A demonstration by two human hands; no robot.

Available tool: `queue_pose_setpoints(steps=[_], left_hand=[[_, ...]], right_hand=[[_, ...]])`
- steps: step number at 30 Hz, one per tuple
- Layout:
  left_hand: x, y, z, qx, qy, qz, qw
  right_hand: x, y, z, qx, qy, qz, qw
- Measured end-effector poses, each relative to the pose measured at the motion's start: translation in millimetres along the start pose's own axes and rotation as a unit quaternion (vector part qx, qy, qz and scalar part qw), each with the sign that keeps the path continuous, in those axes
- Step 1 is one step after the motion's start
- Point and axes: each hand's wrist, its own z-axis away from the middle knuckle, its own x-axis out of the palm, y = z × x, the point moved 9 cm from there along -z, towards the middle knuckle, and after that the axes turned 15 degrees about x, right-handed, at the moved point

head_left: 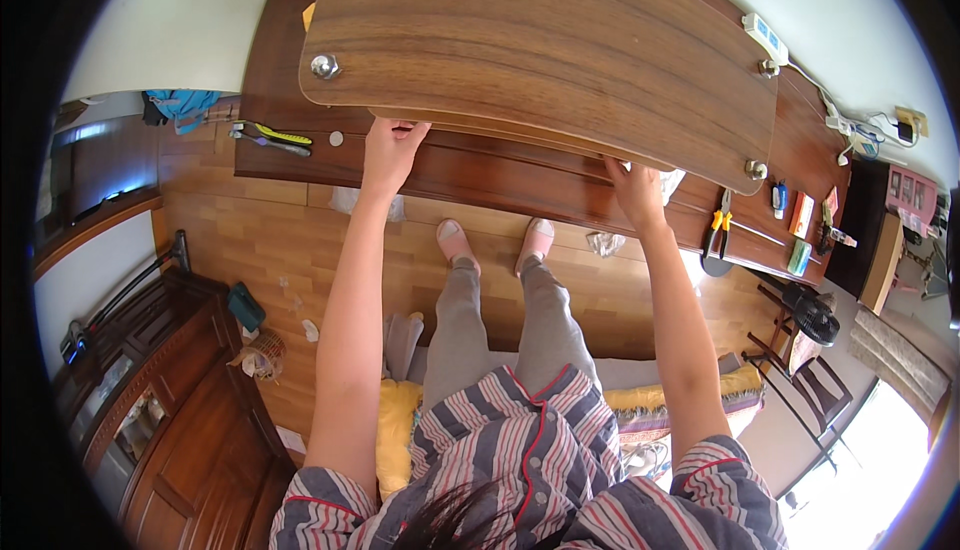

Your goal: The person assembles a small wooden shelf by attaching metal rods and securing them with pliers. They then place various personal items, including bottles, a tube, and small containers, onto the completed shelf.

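A wood-grain shelf unit stands on the dark red-brown desk [470,165], its rounded top board [540,40] carrying shiny metal nuts [324,67] at the corners. Under that top, a lower wooden board [500,132] shows only along its front edge. My left hand [393,157] grips this lower board near its left end, thumb and fingers closed at the edge. Toward the other end, my right hand [637,193] holds the same board, with some fingers hidden beneath the top.
Yellow-handled pliers [717,223], a small blue-and-white bottle [779,200] and small boxes lie on the desk at right. Yellow-green and grey hand tools [272,137] lie at left. A power strip [765,38] sits by the wall. Behind my legs is a sofa with yellow cushions [400,430].
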Motion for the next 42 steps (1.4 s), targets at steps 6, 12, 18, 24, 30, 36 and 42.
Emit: queue_pose_setpoints(steps=[6,12,18,24,30,36,42], left_hand=[[2.3,8.6,-0.1,0.011,-0.006,0.002,1.0],[-13.2,54.4,1.6,0.151,0.056,-0.128,0.979],[-12.8,63.5,-5.3,0.135,-0.014,-0.196,0.971],[-9.8,81.5,-8.2,0.234,-0.024,-0.242,0.941],[-6.5,76.4,-10.8,0.258,-0.056,-0.262,0.928],[-5.0,74.7,-15.6,0.305,-0.143,-0.305,0.891],[-8.8,86.8,-21.0,0.283,-0.163,-0.248,0.912]], right_hand=[[7.1,2.8,-2.0,0.058,-0.072,0.033,0.995],[9.0,-7.1,-0.7,0.005,-0.036,0.015,0.999],[5.7,-5.9,0.1,0.022,-0.011,0.031,0.999],[8.9,0.4,-0.9,0.051,-0.002,0.028,0.998],[3.1,-5.6,2.7,0.022,0.071,0.017,0.997],[1.2,-15.8,7.4,0.057,0.116,0.021,0.991],[-0.7,-21.7,9.7,0.074,0.116,0.013,0.99]])
